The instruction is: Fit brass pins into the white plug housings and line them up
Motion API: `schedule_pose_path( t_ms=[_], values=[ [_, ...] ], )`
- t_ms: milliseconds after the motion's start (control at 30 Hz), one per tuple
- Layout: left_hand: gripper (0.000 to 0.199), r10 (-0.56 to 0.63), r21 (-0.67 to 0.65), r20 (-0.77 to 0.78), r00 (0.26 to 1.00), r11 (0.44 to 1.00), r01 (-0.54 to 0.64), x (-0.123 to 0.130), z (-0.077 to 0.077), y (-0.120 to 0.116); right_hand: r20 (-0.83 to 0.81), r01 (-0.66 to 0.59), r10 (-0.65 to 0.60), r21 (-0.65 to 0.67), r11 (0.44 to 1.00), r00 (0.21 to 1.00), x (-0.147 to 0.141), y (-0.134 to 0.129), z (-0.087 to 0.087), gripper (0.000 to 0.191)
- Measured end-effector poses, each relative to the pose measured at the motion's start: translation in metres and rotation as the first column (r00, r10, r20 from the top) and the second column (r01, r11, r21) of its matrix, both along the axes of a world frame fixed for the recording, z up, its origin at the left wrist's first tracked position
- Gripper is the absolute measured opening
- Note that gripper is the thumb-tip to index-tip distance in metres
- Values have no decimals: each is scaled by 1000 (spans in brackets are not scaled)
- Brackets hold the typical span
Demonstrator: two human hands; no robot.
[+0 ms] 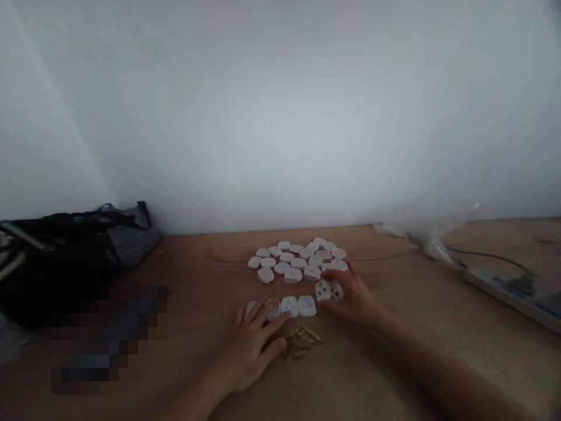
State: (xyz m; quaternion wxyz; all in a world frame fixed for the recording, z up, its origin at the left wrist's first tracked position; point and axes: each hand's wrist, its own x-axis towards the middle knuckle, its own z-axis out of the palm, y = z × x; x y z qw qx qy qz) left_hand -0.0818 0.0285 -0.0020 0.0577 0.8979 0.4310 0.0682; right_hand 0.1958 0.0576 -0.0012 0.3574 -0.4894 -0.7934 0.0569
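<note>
Four white, rounded-square plastic pieces with small holes lie in a row on the table; the rightmost is a bare white piece (307,306). My left hand (254,345) lies flat over the left end of this row, its fingers spread and partly covering two pieces. At the row's right end, my right hand (350,298) has thumb and fingers around a tilted white holed piece (323,289); a second similar piece (336,291) is within the same grasp. Close to my left thumb lies a small pile of brass-coloured pins (302,342).
Behind the row is a loose group of several similar white pieces (293,275). A power strip (508,295) and clear plastic bag (429,234) are on the right. A black mesh bag (127,234) stands left, near a blurred dark object (114,336). The wall (284,117) rises behind.
</note>
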Motion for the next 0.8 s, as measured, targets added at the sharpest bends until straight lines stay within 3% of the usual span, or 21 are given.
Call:
schedule_pose_path(
  t_ms=[100, 200, 300, 533, 633, 800],
  values=[
    [46, 2, -10, 3, 1000, 1000, -2, 0, 2, 0, -244, 16, -16, -1, 1000, 970, 5, -6, 0, 39],
    [44, -2, -4, 7, 1000, 1000, 2, 1, 2, -1, -358, -129, 111, -28, 991, 927, 8, -21, 0, 34],
    [44, -10, 8, 15, 1000, 1000, 10, 1, 2, -1, -325, -301, 267, -57, 952, 907, 4, -39, 2, 35],
    [44, -8, 68, 81, 997, 998, 3, -1, -3, -1, -97, -369, 356, -228, 901, 929, -7, -60, 4, 58],
    [44, -14, 110, 109, 994, 994, 2, -2, -5, -1, -82, -302, 291, -280, 911, 953, -5, -62, 3, 64],
    [43, -12, 114, 109, 994, 993, 0, -2, -6, 0, -127, -219, 187, -325, 920, 974, 2, -62, 4, 46]
  ],
)
